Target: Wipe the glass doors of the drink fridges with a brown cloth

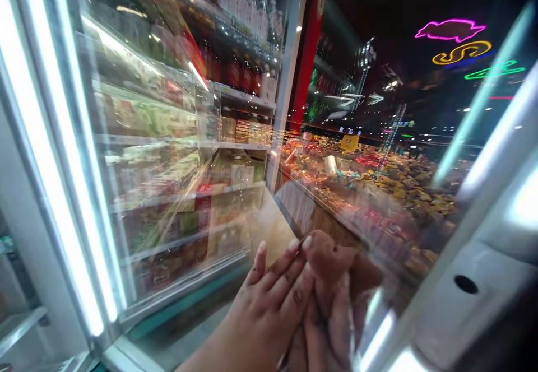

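Glass pane (pixel 390 153) beside the left hand (pixel 271 299): grip loosely spread, probably touching it.

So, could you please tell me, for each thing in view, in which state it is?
Left hand: fingers extended, at the glass; pressure unclear.
Glass pane: shiny, reflecting the hand; open or shut unclear.
Light strips: lit.
Bottles: standing in a row.
Shelves: stocked, partly blurred.
Neon signs: lit.
Colourful goods: heaped; whether reflected, I cannot tell.
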Motion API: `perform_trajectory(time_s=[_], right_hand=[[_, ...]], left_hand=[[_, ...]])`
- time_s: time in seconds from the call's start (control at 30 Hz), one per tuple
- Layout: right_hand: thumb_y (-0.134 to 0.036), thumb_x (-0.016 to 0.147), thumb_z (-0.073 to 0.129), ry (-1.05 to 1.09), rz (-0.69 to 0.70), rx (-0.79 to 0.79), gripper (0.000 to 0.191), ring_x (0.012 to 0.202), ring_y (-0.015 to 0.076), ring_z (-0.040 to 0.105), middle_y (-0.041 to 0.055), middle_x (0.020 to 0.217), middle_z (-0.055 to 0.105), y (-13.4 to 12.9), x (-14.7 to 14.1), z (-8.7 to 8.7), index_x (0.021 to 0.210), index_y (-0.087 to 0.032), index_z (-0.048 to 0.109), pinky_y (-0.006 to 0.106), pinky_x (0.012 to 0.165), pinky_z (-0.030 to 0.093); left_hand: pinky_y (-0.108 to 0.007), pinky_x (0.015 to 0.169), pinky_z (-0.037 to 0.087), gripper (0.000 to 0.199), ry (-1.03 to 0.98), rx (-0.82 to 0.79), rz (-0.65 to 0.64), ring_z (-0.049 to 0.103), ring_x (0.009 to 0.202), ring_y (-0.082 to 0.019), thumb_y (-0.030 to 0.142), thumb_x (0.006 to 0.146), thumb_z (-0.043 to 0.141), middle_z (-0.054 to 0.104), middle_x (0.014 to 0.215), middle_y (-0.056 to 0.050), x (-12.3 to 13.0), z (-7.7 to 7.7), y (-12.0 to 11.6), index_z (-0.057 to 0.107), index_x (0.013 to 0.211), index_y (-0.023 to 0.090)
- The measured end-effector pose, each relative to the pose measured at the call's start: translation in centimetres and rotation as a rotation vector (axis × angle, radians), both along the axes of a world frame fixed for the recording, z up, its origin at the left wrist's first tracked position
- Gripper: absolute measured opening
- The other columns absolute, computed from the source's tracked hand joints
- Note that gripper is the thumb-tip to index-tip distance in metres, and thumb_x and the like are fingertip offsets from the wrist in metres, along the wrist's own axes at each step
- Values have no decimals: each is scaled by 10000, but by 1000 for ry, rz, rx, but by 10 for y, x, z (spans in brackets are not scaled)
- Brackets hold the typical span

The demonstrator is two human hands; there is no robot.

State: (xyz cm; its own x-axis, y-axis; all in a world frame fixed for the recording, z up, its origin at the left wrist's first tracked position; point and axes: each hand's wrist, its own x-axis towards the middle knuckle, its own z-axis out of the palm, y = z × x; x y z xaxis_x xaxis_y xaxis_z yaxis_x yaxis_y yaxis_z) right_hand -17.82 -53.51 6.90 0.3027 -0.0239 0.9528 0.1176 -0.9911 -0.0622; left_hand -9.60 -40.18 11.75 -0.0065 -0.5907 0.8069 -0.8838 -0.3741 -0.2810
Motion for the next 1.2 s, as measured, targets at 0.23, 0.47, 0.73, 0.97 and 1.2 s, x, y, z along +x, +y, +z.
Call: perform_trajectory(time_s=[0.23,0.47,0.73,0.97,1.2], right_hand=[[-290,1023,464,19,57,50,629,1630,330,85,54,1746,165,2,0,48,1633,-245,322,634,1306,252],[-244,1042,381,199,219,215,536,1623,261,160,58,1697,322,-1,-41,25,1574,-252,444,569,1319,268],[-262,1040,445,-132,415,153,501,1601,265,244,46,1711,291,-57,-122,49,1538,-269,494,568,1310,281],[-268,1036,434,-136,607,265,511,1571,236,326,69,1674,371,-92,-101,46,1543,-246,495,519,1312,304],[-370,1021,440,-255,693,215,455,1552,229,354,34,1623,457,-113,-76,127,1429,-289,625,496,1327,254]], left_hand=[[-588,1334,50,961,128,-81,8,85,1626,-281,165,903,512,293,1697,-170,-13,15,-15,-70,1666,110],[-697,1284,150,1061,386,61,-18,102,1608,-348,180,895,565,259,1687,-241,-48,-15,-26,-186,1644,151],[-562,1336,100,1137,316,91,-201,-27,1618,-288,298,877,640,2,1747,-132,-129,27,-55,-194,1647,237],[-595,1317,182,981,230,17,-23,-61,1610,-279,208,943,491,13,1745,-152,-127,3,-101,-195,1645,200],[-453,1355,76,745,257,-201,-25,-22,1625,-175,244,1008,364,74,1754,-85,-136,81,-116,48,1678,159]])
